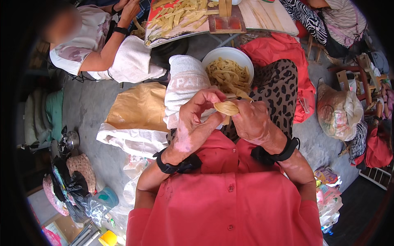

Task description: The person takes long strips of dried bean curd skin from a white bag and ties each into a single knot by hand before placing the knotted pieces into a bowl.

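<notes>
Between my two hands is a small coiled bundle of pale yellow strips [226,108], held above my lap. My left hand [192,121] has its thumb and fingertips on the bundle's left end. At the other end, the thumb and bent fingers of my right hand [255,121] pinch it. A loose strip [235,89] runs from the hands up toward a white bucket [212,56]. That bucket stands just beyond my hands and holds many cut yellow strips [229,72]. A grey-white towel [187,72] covers my left knee.
Ahead, a low table [264,18] bears longer yellow strips [177,15] and a wooden block fixture [227,24]. A person [101,40] sits at the left. A tan and white woven sack [138,107] lies left of my legs; red cloth [277,50] and a filled sack [338,110] are to the right.
</notes>
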`<move>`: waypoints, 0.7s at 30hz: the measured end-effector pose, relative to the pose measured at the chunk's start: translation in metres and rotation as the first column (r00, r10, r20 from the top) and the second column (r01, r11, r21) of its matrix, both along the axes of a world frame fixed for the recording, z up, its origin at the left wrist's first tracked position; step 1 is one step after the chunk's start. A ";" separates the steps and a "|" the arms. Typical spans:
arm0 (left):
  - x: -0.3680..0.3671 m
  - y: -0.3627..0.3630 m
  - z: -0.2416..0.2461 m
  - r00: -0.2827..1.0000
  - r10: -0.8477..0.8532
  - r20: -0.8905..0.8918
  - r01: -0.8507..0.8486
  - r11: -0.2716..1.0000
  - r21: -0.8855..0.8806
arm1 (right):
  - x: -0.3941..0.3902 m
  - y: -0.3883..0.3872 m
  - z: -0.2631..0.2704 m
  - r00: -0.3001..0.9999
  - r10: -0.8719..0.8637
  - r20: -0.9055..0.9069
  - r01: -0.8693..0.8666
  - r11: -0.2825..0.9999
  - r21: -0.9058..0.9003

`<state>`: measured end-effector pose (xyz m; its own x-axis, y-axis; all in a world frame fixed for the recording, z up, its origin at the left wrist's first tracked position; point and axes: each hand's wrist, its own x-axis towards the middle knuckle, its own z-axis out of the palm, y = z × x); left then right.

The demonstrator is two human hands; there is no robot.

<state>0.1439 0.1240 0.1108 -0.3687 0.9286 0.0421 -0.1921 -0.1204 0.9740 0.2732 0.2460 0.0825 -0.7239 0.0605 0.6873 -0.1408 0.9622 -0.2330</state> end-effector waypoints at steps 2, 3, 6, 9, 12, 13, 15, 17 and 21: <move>-0.004 -0.006 0.001 0.995 -0.066 -0.079 0.053 0.986 -0.157 | 0.000 0.001 -0.001 1.000 -0.004 0.030 0.004 1.000 -0.005; -0.005 -0.007 0.001 0.993 -0.091 0.069 0.102 0.980 -0.174 | 0.001 0.000 -0.002 0.999 -0.008 0.034 0.008 1.000 -0.004; -0.008 -0.010 0.000 0.921 -0.136 0.365 0.209 0.964 -0.167 | 0.001 0.003 0.005 0.996 0.019 0.083 -0.022 0.999 0.031; -0.012 -0.014 0.000 0.939 -0.192 0.287 0.241 0.960 -0.145 | 0.003 0.008 0.006 0.988 0.096 0.120 -0.091 0.995 -0.045; -0.015 -0.018 0.005 0.953 -0.233 0.195 0.265 0.952 -0.156 | 0.003 0.007 0.011 0.989 0.125 0.082 -0.107 0.976 -0.191; -0.016 -0.019 0.006 0.957 -0.234 0.171 0.259 0.955 -0.145 | 0.002 0.006 0.015 0.991 0.124 0.060 -0.106 0.965 -0.240; -0.022 -0.023 0.009 0.965 -0.234 0.121 0.249 0.961 -0.122 | 0.006 0.010 0.028 0.987 0.135 0.091 -0.104 0.954 -0.281; -0.025 -0.026 0.011 0.964 -0.253 0.082 0.262 0.956 -0.130 | 0.012 0.014 0.031 0.975 0.161 0.156 -0.111 0.950 -0.290; -0.029 -0.032 0.017 0.950 -0.304 0.070 0.310 0.945 -0.108 | 0.018 0.015 0.032 0.944 0.221 0.245 -0.140 0.941 -0.308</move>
